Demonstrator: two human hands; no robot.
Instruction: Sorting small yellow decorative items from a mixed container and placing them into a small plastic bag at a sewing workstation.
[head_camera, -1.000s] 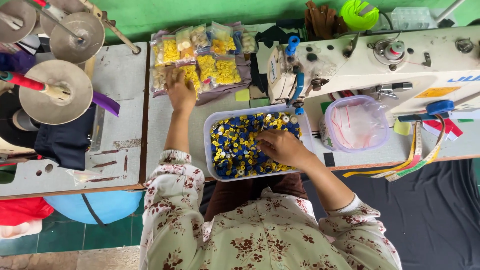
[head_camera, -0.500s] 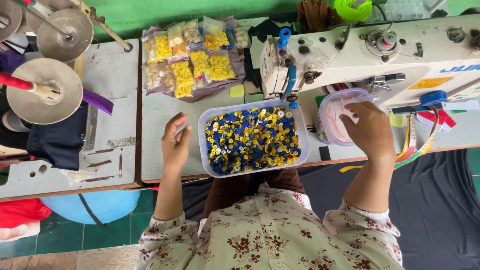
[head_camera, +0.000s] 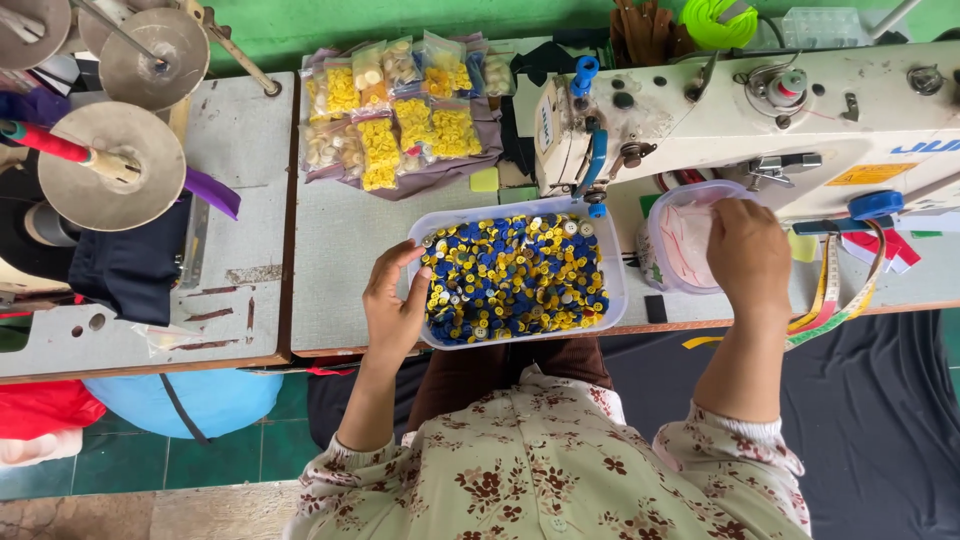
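A clear plastic tub (head_camera: 612, 262) full of blue, yellow and white buttons (head_camera: 515, 275) sits on the grey worktable at its near edge. My left hand (head_camera: 395, 300) rests against the tub's left wall, fingers apart and curled toward the rim. My right hand (head_camera: 748, 255) hovers over a round clear container (head_camera: 672, 240) with pinkish contents, just right of the tub; its fingers point down into the container and I cannot see whether they hold anything.
Several clear bags of yellow and pale buttons (head_camera: 395, 115) lie at the back of the table. A white sewing machine (head_camera: 760, 110) stands at the right, a measuring tape (head_camera: 835, 300) draped beside it. Metal discs on spindles (head_camera: 110, 165) stand at the left.
My left hand came back from the button bags to the tub's left side. My right hand left the buttons in the tub and moved right over the round container.
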